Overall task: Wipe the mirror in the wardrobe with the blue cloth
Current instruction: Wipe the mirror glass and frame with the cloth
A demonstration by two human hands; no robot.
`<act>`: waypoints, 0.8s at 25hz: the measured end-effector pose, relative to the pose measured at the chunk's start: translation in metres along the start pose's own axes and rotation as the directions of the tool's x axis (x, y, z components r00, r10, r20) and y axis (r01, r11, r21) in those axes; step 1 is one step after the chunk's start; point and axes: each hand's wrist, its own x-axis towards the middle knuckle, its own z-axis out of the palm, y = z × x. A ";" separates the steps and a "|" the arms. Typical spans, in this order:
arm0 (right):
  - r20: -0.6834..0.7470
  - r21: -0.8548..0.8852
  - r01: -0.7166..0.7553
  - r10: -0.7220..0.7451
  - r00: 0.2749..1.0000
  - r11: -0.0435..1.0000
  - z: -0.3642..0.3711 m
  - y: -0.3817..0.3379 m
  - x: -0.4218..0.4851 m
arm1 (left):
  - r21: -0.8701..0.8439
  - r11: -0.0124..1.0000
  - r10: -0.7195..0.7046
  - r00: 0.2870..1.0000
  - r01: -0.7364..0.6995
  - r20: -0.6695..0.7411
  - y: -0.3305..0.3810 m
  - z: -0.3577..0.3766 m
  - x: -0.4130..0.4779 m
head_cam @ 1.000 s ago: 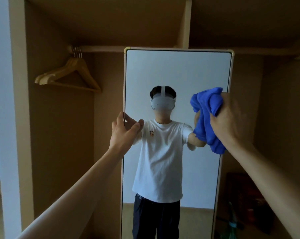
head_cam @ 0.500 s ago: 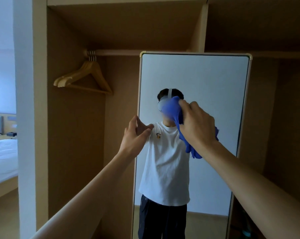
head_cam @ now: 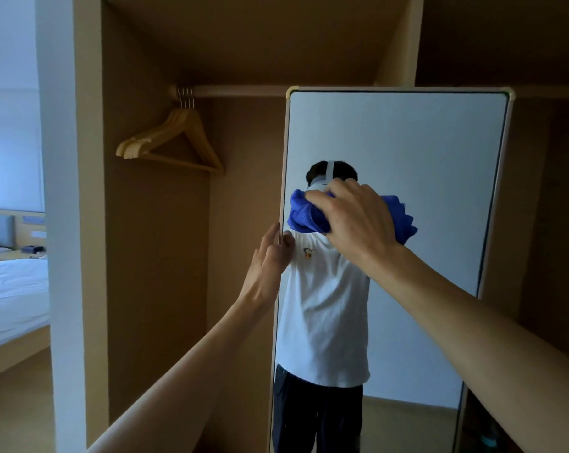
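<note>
Up and left of the left hand (head_cam: 270, 266), wooden hangers (head_cam: 178, 142) hang. That hand grips the left edge of the mirror (head_cam: 407, 142). Just right of it, the right hand (head_cam: 358, 223) clutches the bunched blue cloth (head_cam: 306, 217) against the glass

From my station I see a tan wooden open wardrobe (head_cam: 152, 256). Its round wooden rail (head_cam: 237, 91) carries a bunch of pale wooden coat hangers (head_cam: 175, 138) at its left end, and a tall white-framed rectangular mirror (head_cam: 423, 142) stands upright inside. At far left a white-sheeted bed (head_cam: 12, 295) sits on the tan floor (head_cam: 15, 413).
</note>
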 end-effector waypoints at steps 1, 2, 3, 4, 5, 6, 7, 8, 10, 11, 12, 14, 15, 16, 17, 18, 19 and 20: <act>-0.007 0.005 0.001 -0.001 1.000 1.000 0.003 -0.003 -0.001 | -0.016 1.000 0.013 1.000 -0.013 -0.004 -0.002 0.000 0.001; -0.016 0.010 0.002 -0.002 1.000 1.000 0.006 -0.006 -0.002 | -0.024 1.000 0.018 1.000 -0.018 -0.013 -0.002 0.000 0.001; -0.025 0.017 0.005 -0.005 1.000 1.000 0.010 -0.010 -0.004 | -0.031 0.999 0.016 1.000 -0.017 -0.025 -0.003 0.001 0.001; -0.032 0.027 0.010 -0.009 0.999 1.000 0.013 -0.013 -0.007 | -0.048 0.999 0.007 0.999 -0.009 -0.035 -0.006 0.002 0.001; -0.035 0.035 0.017 -0.016 0.999 0.999 0.018 -0.017 -0.011 | -0.076 0.997 -0.004 0.999 0.001 -0.040 -0.008 0.002 0.001; -0.032 0.037 0.029 -0.028 0.999 0.999 0.022 -0.019 -0.015 | -0.096 0.995 -0.013 0.999 0.009 -0.042 -0.011 0.002 0.002; -0.027 0.034 0.043 -0.043 0.999 0.998 0.025 -0.021 -0.019 | -0.105 0.994 -0.019 0.999 0.015 -0.047 -0.013 0.001 0.001; -0.021 0.028 0.057 -0.056 0.998 0.998 0.028 -0.023 -0.025 | -0.107 0.994 -0.025 0.998 0.019 -0.056 -0.013 0.001 0.001; -0.008 0.018 0.077 -0.076 0.997 0.997 0.034 -0.026 -0.038 | -0.128 0.992 -0.030 0.998 0.021 -0.063 -0.014 0.000 -0.001; 0.011 0.009 0.086 -0.086 0.996 0.996 0.037 -0.028 -0.047 | -0.149 0.988 -0.035 0.997 0.025 -0.067 -0.015 0.000 -0.001; 0.040 -0.005 0.094 -0.094 0.995 0.996 0.041 -0.032 -0.056 | -0.176 0.984 -0.043 0.996 0.030 -0.074 -0.017 0.001 -0.001; 0.069 -0.014 0.115 -0.114 0.991 0.993 0.049 -0.038 -0.074 | -0.225 0.974 -0.058 0.996 0.041 -0.071 -0.022 0.002 -0.001; 0.063 -0.002 0.126 -0.126 0.990 0.992 0.052 -0.041 -0.081 | -0.235 0.971 -0.065 0.996 0.048 -0.068 -0.023 0.003 -0.002; 0.057 0.015 0.137 -0.137 0.989 0.991 0.054 -0.043 -0.086 | -0.228 0.972 -0.067 0.996 0.050 -0.067 -0.025 0.003 -0.003; 0.054 0.028 0.145 -0.146 0.988 0.989 0.054 -0.044 -0.090 | -0.214 0.976 -0.063 0.996 0.047 -0.068 -0.026 0.004 -0.004; 0.056 0.033 0.152 -0.154 0.987 0.988 0.054 -0.045 -0.093 | -0.199 0.979 -0.065 0.996 0.050 -0.068 -0.026 0.004 -0.005; 0.061 0.032 0.158 -0.160 0.985 0.987 0.054 -0.045 -0.094 | -0.189 0.980 -0.074 0.995 0.060 -0.066 -0.026 0.004 -0.007; 0.066 0.030 0.161 -0.163 0.984 0.986 0.052 -0.045 -0.096 | -0.188 0.979 -0.087 0.994 0.074 -0.061 -0.026 0.004 -0.008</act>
